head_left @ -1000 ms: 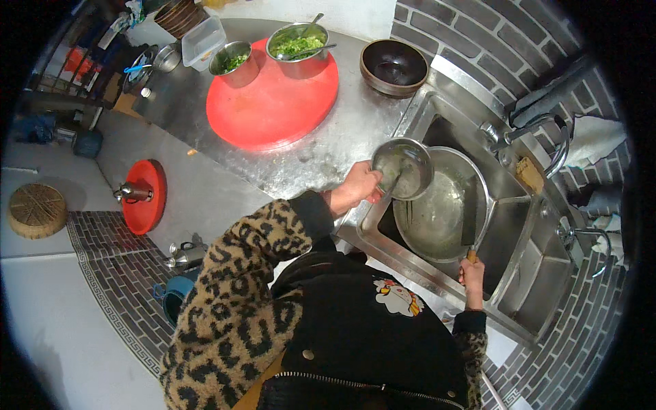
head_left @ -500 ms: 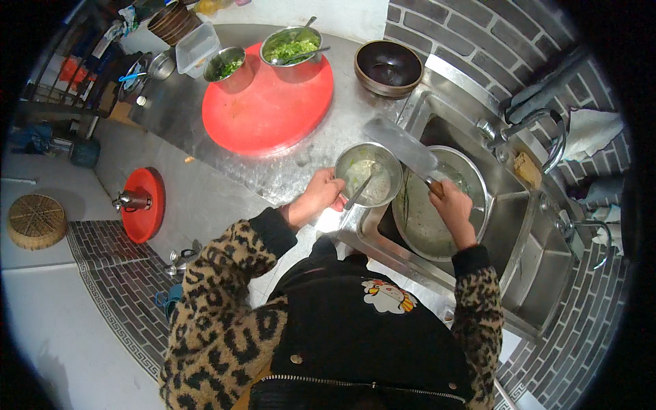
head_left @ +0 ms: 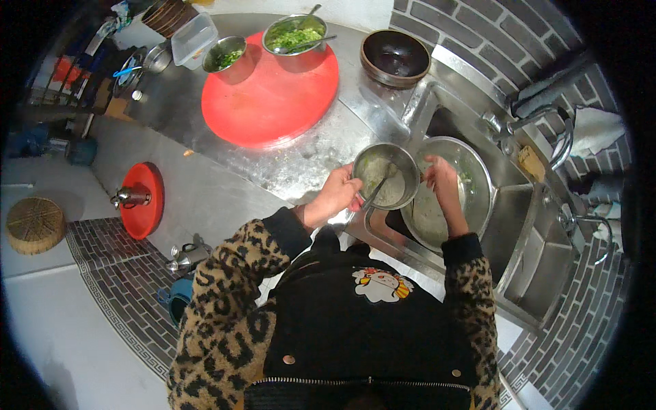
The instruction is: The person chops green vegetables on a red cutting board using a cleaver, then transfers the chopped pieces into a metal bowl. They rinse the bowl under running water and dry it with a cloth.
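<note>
My left hand [head_left: 336, 194] grips the near-left rim of a small metal bowl [head_left: 408, 166]. Inside it are a pale, cloudy mixture with green bits and a metal spoon [head_left: 380, 186], whose handle leans out toward me. My right hand [head_left: 447, 195] is at the bowl's right side, fingers apart, over a large metal basin [head_left: 430, 232] in the sink; whether the fingertips touch the bowl is unclear. A cleaver [head_left: 376, 113] with a broad blade lies on the counter beside the sink.
A round red board [head_left: 266, 116] carries two metal containers of chopped greens, the larger one [head_left: 294, 61] with spoons. A dark brown bowl [head_left: 395, 58] stands behind the sink [head_left: 506, 232]. A faucet [head_left: 526, 123] arches over the right side. A clear plastic box [head_left: 193, 41] sits farther left.
My right hand has let go of the cleaver, which now rests on the counter, and has moved close to the bowl's right rim. The bowl has shifted slightly right in my left hand.
</note>
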A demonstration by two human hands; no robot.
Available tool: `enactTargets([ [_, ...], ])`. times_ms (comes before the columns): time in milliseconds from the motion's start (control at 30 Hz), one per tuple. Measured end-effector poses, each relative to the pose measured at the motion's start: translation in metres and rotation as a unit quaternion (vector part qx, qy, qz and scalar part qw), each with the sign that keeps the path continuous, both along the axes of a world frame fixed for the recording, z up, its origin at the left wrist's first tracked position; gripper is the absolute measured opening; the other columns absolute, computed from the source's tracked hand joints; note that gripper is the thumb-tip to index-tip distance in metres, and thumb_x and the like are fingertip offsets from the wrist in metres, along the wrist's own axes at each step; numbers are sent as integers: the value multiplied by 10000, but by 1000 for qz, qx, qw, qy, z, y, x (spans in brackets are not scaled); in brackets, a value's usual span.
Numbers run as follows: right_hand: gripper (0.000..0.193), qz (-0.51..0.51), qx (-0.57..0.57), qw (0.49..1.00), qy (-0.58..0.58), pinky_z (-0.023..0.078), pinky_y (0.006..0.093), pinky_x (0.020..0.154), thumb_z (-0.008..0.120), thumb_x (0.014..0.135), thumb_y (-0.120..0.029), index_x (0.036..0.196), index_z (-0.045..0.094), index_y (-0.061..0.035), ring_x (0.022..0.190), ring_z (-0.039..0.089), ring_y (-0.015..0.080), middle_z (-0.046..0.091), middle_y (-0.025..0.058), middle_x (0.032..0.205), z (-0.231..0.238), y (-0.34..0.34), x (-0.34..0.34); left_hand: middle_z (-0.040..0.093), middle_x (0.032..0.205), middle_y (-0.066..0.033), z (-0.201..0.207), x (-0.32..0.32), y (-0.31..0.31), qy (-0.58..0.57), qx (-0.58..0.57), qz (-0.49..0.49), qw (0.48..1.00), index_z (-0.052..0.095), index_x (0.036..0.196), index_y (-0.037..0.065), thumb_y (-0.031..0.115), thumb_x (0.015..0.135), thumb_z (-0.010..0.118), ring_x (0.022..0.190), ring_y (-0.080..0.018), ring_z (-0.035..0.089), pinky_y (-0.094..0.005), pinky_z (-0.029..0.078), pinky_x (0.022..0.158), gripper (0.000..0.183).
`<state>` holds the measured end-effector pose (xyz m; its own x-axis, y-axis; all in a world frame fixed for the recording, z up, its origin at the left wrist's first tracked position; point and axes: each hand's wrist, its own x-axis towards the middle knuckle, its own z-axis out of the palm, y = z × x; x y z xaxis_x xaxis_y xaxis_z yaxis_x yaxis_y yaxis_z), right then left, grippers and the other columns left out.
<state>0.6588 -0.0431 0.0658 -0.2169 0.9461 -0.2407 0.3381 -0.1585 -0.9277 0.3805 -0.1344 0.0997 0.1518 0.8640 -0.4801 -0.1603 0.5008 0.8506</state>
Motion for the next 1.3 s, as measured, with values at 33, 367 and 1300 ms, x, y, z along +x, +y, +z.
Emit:
enactTargets([
  [33, 313, 24, -31, 999, 26, 475, 286, 660, 492, 965, -239, 1147, 592, -6, 684, 556, 134, 595, 71, 764, 12, -14, 7, 609, 684, -91, 3, 2, 2, -4, 9, -5, 1000, 533, 1165, -58, 48, 849, 447, 478, -121, 572, -239, 491, 449, 345],
  [367, 505, -98, -14, 995, -32, 474, 286, 713, 583, 909, -307, 1298, 464, -8, 815, 582, 150, 613, 100, 952, 10, -89, 45, 610, 676, -84, 8, 85, 32, -23, 34, -84, 996, 512, 1222, -3, 9, 859, 434, 448, -134, 574, -249, 474, 403, 371],
  [1300, 329, 232, -2, 912, -338, 500, 468, 818, 654, 776, -160, 1056, 626, 11, 948, 632, 404, 653, 257, 991, -114, -47, 77, 586, 578, -103, -92, 191, 14, 53, 83, -102, 990, 552, 1103, -45, -17, 782, 483, 413, -192, 589, -329, 474, 385, 330],
])
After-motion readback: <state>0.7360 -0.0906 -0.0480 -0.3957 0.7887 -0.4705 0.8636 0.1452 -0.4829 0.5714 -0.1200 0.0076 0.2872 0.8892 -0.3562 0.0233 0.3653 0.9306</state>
